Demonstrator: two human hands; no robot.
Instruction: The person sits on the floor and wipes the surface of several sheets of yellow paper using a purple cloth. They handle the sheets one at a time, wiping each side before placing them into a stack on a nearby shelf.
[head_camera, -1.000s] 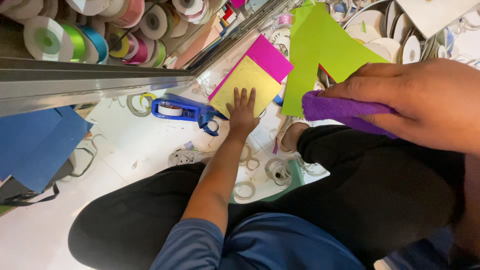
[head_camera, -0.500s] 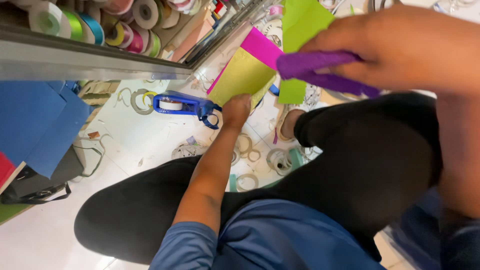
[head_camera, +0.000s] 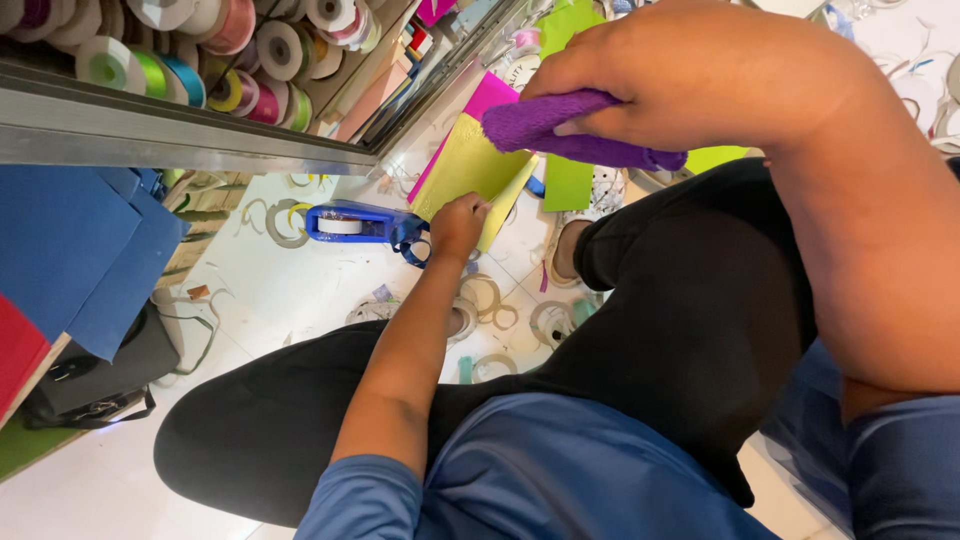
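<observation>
My right hand (head_camera: 700, 80) is raised close to the camera and is shut on a purple rolled piece of fuzzy material (head_camera: 530, 125). My left hand (head_camera: 458, 225) reaches down to the floor, its fingers curled on the lower edge of a yellow sheet (head_camera: 465, 160). A pink sheet (head_camera: 490, 95) lies under the yellow one, and a green sheet (head_camera: 568, 185) shows just right of it, partly hidden by my right hand. A blue tape dispenser (head_camera: 350, 222) lies on the floor just left of my left hand. I sit with black-trousered legs folded.
A shelf with several ribbon spools (head_camera: 200, 80) runs along the top left behind a metal rail (head_camera: 180, 145). Blue sheets (head_camera: 70, 250) and a black bag (head_camera: 100, 375) lie at the left. Empty tape rings (head_camera: 485, 295) and scraps litter the white floor.
My left hand went from lying flat with spread fingers on the yellow sheet to curling on its edge. My right hand with the purple roll moved left and closer to the camera.
</observation>
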